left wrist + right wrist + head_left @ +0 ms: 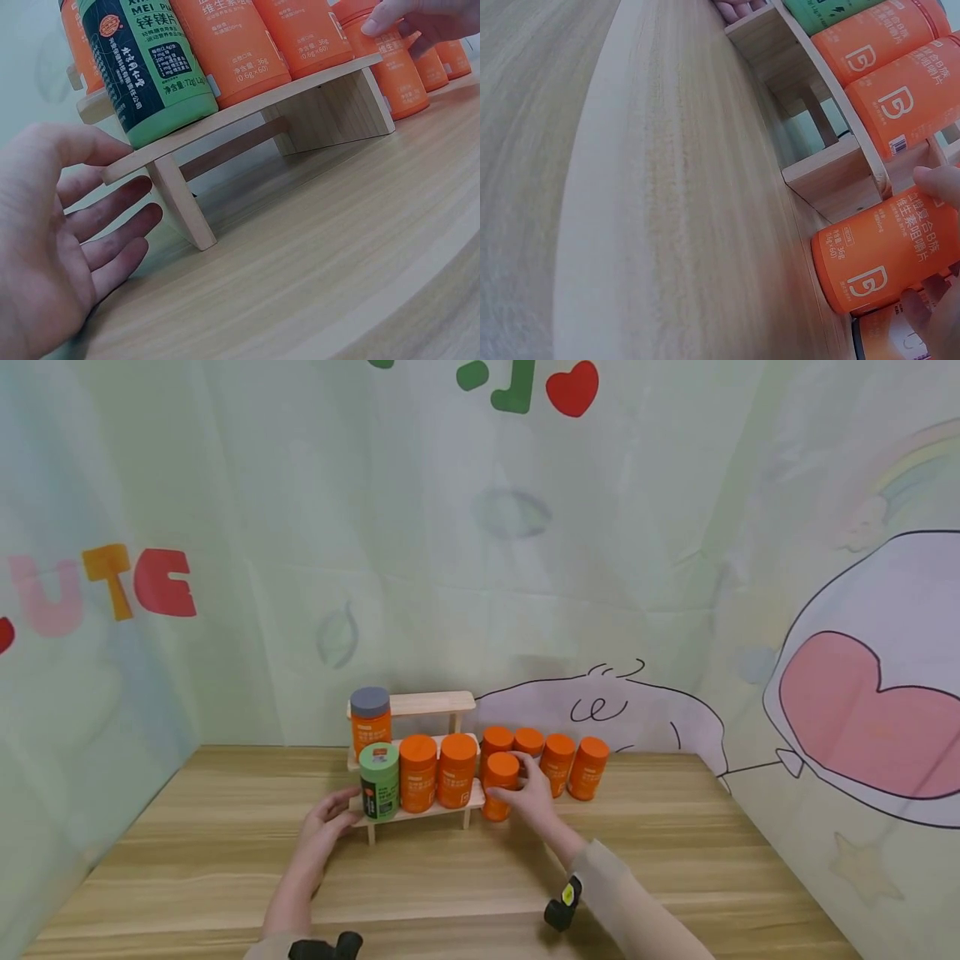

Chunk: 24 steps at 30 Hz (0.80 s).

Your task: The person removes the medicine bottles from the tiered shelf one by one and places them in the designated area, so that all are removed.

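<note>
My right hand (pixel 534 795) grips an orange vitamin bottle (pixel 877 251) between thumb and fingers, just right of the wooden stand (pixel 247 112). The bottle stands upright, its base close to the tabletop. At the stand's left end my left hand (pixel 56 225) pinches the corner of the lowest board with thumb and index finger, the other fingers loosely bent below. Along that board stand a green bottle (pixel 380 785) with a dark label and two orange bottles, one (pixel 417 774) beside the other (pixel 457 772). A grey-lidded orange bottle (pixel 371 714) sits farther back on the stand.
Several more orange bottles, among them one (pixel 588 770) at the right end, stand on the wood-grain table (pixel 645 860) behind and right of my right hand. A printed cloth backdrop (pixel 375 527) closes off the back and sides.
</note>
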Tool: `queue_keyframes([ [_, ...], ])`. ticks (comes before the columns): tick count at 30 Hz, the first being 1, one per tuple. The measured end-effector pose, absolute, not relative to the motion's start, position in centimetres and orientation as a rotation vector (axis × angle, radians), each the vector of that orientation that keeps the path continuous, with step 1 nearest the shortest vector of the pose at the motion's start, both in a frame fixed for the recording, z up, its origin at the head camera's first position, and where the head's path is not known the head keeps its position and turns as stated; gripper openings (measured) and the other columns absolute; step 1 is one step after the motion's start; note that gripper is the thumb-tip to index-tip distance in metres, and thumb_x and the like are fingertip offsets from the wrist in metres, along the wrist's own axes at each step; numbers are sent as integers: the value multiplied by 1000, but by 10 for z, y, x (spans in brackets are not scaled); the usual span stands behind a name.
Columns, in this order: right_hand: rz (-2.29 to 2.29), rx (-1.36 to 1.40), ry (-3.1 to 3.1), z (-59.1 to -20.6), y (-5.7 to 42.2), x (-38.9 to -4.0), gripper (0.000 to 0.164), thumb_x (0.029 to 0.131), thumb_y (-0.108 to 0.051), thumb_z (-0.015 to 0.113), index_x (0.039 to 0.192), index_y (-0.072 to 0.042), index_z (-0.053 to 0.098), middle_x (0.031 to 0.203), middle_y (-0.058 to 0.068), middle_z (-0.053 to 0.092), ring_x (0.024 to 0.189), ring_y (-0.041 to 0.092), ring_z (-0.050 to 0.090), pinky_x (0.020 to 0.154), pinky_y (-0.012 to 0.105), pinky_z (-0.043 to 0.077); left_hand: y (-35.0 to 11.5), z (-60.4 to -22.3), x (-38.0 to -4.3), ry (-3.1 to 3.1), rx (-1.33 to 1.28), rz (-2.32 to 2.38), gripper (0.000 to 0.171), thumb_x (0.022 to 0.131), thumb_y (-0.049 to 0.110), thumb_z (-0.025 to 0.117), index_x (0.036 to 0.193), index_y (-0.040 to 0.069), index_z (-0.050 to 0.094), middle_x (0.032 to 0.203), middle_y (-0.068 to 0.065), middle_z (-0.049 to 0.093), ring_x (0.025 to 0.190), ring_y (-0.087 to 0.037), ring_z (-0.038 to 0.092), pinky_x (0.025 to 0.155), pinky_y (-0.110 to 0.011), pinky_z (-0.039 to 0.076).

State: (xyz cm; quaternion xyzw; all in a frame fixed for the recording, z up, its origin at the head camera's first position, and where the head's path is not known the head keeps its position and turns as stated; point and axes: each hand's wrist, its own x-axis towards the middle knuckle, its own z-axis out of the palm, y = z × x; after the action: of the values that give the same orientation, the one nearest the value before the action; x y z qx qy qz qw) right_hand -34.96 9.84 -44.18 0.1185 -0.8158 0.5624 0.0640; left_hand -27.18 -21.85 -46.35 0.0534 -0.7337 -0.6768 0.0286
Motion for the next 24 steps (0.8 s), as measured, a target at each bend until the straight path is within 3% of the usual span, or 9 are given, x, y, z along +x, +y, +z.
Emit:
queue_keyframes([
  [12, 1665, 396, -2376, -428, 100, -346, 48, 90, -18, 69, 132, -2, 52, 131, 19, 58, 110, 31, 56, 89, 34, 48, -219, -463, -271, -2263, 157, -2085, 54, 94, 5, 52, 144, -6, 37, 154, -28, 30, 143, -36, 28, 81, -13, 44],
  [18, 1703, 375, -2295, -406, 99, -339, 40, 92, -11, 65, 127, 5, 53, 123, 24, 59, 109, 36, 56, 92, 36, 47, -218, -463, -270, -2259, 149, -2080, 53, 93, 5, 53, 143, -7, 38, 154, -28, 31, 143, -36, 29, 81, -15, 45],
  [21, 1676, 337, -2274, -406, 101, -346, 37, 91, -13, 66, 124, 2, 56, 120, 21, 61, 105, 32, 58, 90, 34, 49, -218, -462, -269, -2252, 147, -2081, 53, 93, 5, 53, 143, -7, 38, 154, -29, 31, 142, -37, 29, 81, -15, 45],
  [24, 1675, 319, -2271, -400, 101, -349, 37, 93, -15, 65, 126, -1, 55, 121, 19, 61, 106, 31, 59, 94, 39, 50, -218, -461, -269, -2254, 144, -2078, 53, 93, 5, 53, 143, -8, 38, 154, -29, 31, 143, -37, 29, 82, -15, 45],
])
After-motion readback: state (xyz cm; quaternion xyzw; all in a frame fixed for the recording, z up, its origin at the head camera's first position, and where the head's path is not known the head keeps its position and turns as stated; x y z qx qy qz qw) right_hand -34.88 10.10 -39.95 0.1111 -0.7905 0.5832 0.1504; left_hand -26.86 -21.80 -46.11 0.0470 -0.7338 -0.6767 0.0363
